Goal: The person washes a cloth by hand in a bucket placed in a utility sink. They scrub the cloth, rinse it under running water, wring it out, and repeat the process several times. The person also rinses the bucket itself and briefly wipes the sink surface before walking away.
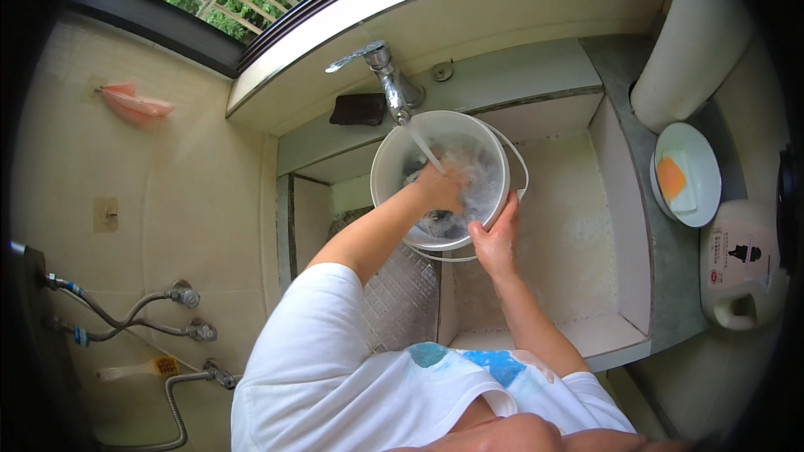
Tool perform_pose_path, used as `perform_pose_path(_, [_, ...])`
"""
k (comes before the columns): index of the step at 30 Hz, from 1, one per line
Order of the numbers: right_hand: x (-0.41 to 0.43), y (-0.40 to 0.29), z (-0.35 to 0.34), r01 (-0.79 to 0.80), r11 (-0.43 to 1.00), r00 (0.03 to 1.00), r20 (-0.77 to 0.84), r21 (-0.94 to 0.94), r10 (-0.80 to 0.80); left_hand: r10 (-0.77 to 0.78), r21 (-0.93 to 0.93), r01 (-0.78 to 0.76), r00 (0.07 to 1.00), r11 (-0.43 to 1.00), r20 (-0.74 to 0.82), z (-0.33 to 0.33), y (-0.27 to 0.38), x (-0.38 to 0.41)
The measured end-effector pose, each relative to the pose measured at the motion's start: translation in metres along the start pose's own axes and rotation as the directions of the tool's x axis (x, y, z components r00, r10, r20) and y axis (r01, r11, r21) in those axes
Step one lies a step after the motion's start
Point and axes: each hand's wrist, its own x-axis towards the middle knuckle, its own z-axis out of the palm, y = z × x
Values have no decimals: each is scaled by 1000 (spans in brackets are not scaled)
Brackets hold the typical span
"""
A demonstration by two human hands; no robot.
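A white plastic bucket (392, 201) with a thin bail handle (519, 154) stands tilted at the sink, under the running chrome faucet (394, 91). My left hand (443, 188) reaches into the churning water (480, 160) inside it, right where the stream (424, 147) lands. Splashing hides its fingers, so whether they grip anything is unclear. Something dark (436, 220), possibly cloth, shows through the water. My right hand (499, 232) grips the bucket's near right rim, thumb at the lip and fingers along the outer wall.
Below the bucket lies a ridged washboard surface (402, 295), left of the pale sink basin (565, 238). A dark soap-like block (357, 109) rests beside the faucet. At right are a white bowl (700, 169) holding an orange item (671, 179), a large jug (741, 263) and a thick pipe (691, 44).
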Motion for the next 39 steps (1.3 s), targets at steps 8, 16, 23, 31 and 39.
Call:
perform_pose_path(8, [1, 7, 4, -36, 998, 999, 13, 45, 36, -25, -78, 13, 987, 997, -161, 1, -1, -11])
perform_pose_path(16, [3, 5, 3, -20, 999, 1000, -2, -28, 20, -322, -449, 172, 904, 877, -281, -48, -3, -49])
perform_pose_path(23, [2, 5, 4, -31, 998, 999, 17, 49, 30, -188, -443, 102, 970, 891, -154, -27, -28, -91])
perform_pose_path(31, [-2, 7, 1, -26, 999, 999, 30, 28, 25, -5, 187, 14, 999, 982, -52, -8, 34, -34])
perform_pose_path(39, [0, 13, 4, -4, 999, 1000, 17, 53, 3, -293, -171, 274, 952, 946, -93, -5, -11, -3])
